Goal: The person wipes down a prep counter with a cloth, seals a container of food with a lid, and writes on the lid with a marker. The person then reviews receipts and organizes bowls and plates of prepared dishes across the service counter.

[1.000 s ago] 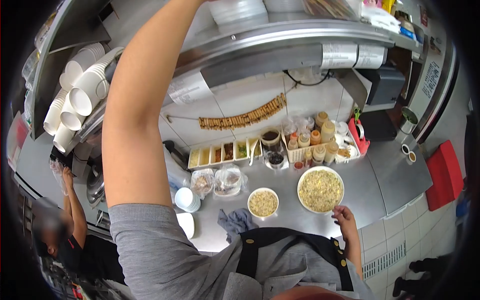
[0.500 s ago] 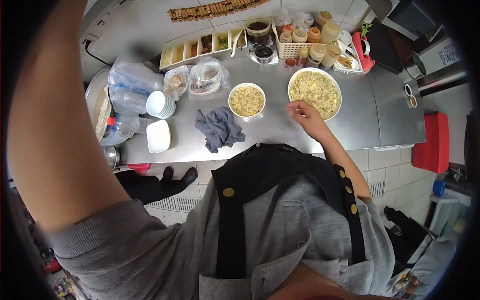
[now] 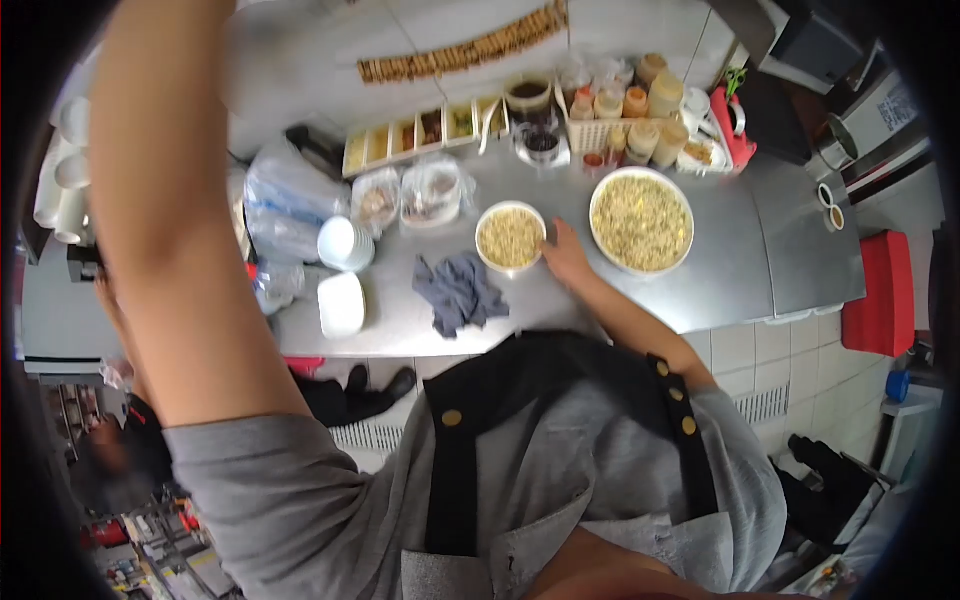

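Head camera view, left hand out of sight, right hand (image 3: 568, 256) was at the rim of a small round white rice-filled bowl (image 3: 512, 269), whether gripping could not be told, the bowl stood on a silver metal counter (image 3: 725, 235), near a crumpled grey-blue cloth (image 3: 458, 294).

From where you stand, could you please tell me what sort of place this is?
It looks like a commercial kitchen, probably a restaurant's: there is a long, shiny metal counter, a large, round white bowl of rice-like food, and a cluster of cream and orange plastic bottles.
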Demonstrator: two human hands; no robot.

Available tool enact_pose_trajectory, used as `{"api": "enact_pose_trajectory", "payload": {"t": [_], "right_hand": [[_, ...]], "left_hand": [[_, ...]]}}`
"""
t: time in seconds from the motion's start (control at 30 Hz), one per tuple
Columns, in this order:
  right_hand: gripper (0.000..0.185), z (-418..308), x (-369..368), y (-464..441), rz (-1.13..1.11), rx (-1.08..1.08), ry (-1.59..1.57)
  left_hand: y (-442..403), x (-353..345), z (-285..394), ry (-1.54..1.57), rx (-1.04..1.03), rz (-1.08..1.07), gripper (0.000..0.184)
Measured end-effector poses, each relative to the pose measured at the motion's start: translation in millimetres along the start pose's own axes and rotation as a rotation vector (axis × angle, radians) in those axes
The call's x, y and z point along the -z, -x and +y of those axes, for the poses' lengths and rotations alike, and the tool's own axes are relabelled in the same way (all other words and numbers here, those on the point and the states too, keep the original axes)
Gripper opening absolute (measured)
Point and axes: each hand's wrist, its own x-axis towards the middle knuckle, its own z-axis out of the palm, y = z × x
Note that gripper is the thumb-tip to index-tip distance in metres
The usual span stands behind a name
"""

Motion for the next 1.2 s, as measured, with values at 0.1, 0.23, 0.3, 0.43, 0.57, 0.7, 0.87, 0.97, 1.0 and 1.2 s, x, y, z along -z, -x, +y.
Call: {"api": "enact_pose_trajectory", "payload": {"t": [0.1,0.23,0.3,0.43,0.57,0.7,0.87,0.97,1.0,1.2], "right_hand": [[0.054,-74,112,-23,-0.160,-0.248,-0.562],[0.050,-137,215,-31,-0.200,-0.217,-1.507],[0.048,-149,234,-27,-0.120,-0.324,-1.961],[0.033,-129,216,-39,-0.275,-0.337,-1.499],[0.028,-104,142,-44,-0.353,-0.403,-0.973],[0.026,-97,92,-54,-0.458,-0.493,-1.021],[0.028,-43,42,-30,-0.270,-0.576,-0.753],[0.027,-39,43,-14,-0.255,-0.710,-0.887],[0.027,-38,42,-10,-0.269,-0.734,-0.976],[0.033,-29,39,-9,-0.327,-0.664,-0.988]], "left_hand": [[52,11,30,0.051,-0.107,0.012,0.015],[180,-41,56,0.323,-0.506,-0.188,0.012],[242,-75,53,0.426,-0.414,-0.316,0.013],[319,-115,39,0.497,-0.413,-0.495,0.029],[347,-143,54,0.609,0.085,-0.632,0.086],[385,-190,55,0.538,0.292,-0.954,0.111],[441,-240,49,0.517,0.384,-1.182,0.109],[447,-245,59,0.448,0.346,-1.185,0.110],[448,-245,62,0.398,0.301,-1.166,0.110],[449,-236,74,0.389,0.277,-1.201,0.110]]}}
